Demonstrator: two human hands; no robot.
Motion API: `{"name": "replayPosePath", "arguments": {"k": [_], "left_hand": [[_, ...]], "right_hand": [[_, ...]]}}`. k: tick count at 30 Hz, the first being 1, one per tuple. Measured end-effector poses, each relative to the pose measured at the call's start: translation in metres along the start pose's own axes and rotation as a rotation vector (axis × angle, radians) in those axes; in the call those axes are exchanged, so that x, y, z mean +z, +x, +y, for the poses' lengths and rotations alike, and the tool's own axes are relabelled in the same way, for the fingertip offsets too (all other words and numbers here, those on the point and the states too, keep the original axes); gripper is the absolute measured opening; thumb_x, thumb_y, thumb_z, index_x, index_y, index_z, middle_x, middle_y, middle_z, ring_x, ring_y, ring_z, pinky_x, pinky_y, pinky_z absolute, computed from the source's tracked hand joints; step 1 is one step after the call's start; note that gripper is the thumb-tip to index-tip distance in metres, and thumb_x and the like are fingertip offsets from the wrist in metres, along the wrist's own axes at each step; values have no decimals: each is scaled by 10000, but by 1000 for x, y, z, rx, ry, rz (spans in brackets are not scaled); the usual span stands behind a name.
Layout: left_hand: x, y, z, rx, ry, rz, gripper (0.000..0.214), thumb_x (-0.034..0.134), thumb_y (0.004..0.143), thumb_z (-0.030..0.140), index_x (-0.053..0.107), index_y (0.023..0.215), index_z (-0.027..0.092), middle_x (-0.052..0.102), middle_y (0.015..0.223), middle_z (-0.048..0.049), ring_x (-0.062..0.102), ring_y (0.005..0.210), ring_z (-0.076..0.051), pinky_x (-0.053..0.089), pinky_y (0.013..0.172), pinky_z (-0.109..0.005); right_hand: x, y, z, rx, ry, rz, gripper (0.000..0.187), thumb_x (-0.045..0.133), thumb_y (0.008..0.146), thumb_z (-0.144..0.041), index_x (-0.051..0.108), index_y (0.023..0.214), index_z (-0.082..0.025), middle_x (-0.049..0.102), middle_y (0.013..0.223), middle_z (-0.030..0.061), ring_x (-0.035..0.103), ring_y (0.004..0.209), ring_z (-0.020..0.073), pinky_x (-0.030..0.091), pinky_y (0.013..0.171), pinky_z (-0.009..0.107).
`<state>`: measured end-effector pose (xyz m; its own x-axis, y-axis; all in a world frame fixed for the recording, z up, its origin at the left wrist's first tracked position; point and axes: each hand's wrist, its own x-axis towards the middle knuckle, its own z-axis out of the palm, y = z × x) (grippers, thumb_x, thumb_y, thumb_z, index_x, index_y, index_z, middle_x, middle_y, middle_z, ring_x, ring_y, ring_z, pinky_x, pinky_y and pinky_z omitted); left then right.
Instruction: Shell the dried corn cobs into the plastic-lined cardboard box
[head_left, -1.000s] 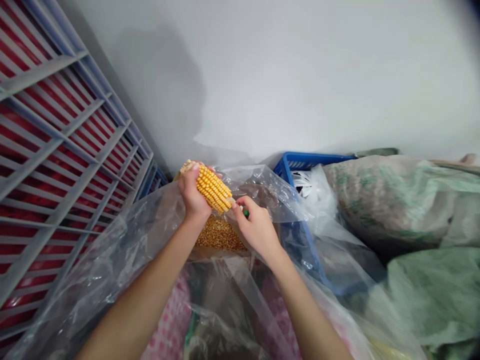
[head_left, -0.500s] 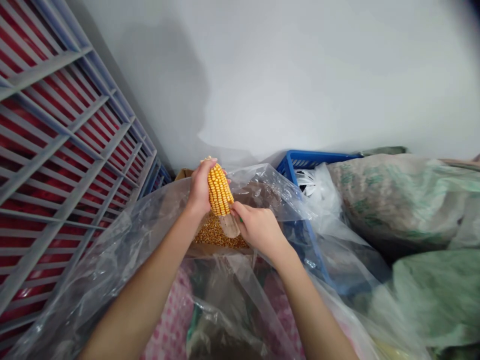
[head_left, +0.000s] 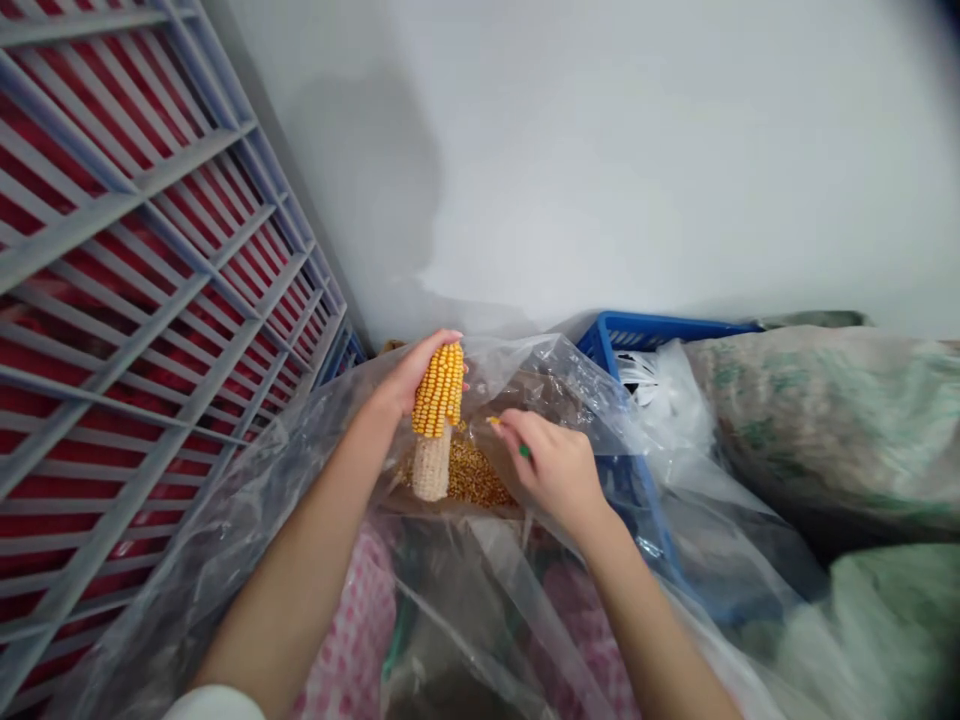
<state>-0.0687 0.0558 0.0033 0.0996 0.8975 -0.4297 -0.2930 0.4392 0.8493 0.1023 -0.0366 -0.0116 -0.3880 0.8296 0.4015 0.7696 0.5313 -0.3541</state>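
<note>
My left hand (head_left: 411,382) is wrapped round the upper end of a corn cob (head_left: 439,390), which points downward. Yellow kernels cover its upper part, while the lower end is bare and pale. To the right of the cob and apart from it, my right hand (head_left: 561,468) is closed in a pinch. A bit of a small green object (head_left: 524,451) shows between its fingers, mostly hidden by them. Something yellow, like a kernel, is at the fingertips. Loose corn kernels (head_left: 484,482) lie below both hands, inside a clear plastic bag (head_left: 300,440).
A tall slatted crate (head_left: 142,200) with red contents rises on the left. On the right stands a blue basket (head_left: 679,325) with a white plastic bag (head_left: 667,400) in it. Stuffed sacks (head_left: 832,420) lie beyond that. A pale wall (head_left: 637,160) closes off the back.
My right hand has come away from the cob to the right. The cob has turned more upright in my left hand, its bare end swinging left. The whole view has shifted slightly.
</note>
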Motion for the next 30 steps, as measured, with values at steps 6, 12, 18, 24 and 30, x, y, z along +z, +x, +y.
{"name": "replayPosePath", "arguments": {"k": [6,12,18,24,30], "left_hand": [[9,-5,-1,230,-332,145,269,651,571,402,512,704,214,593,588,16,591,512,-136,503,525,-257],[16,-11,-5,379,-435,309,278,561,653,485,492,725,226,574,645,13,624,641,-152,524,639,-289],[9,-17,-4,379,-446,119,502,440,734,676,591,837,209,665,843,-79,632,949,-240,519,778,-370],[-3,-26,-6,-216,-393,-713,592,457,775,618,597,1063,121,664,1085,-141,610,1033,-319,469,868,-469],[6,-32,-34,-467,22,-1093,500,606,766,415,556,1185,146,683,1072,-133,678,778,-202,514,675,-296]], "right_hand": [[5,6,2,364,306,-43,262,386,923,-284,632,965,-204,700,920,47,636,783,167,426,704,265],[4,8,10,554,452,-216,395,540,816,-492,610,1059,-188,664,958,62,591,824,190,418,736,301],[-5,8,29,622,796,-145,381,671,715,-461,604,963,-178,636,902,25,553,800,157,398,718,266],[-37,-1,61,635,1069,141,408,774,600,-377,572,925,-238,522,741,-42,381,521,66,278,458,206],[-51,-4,72,680,1228,290,371,734,623,-458,561,853,-224,366,604,-68,157,429,33,130,389,211]]}}
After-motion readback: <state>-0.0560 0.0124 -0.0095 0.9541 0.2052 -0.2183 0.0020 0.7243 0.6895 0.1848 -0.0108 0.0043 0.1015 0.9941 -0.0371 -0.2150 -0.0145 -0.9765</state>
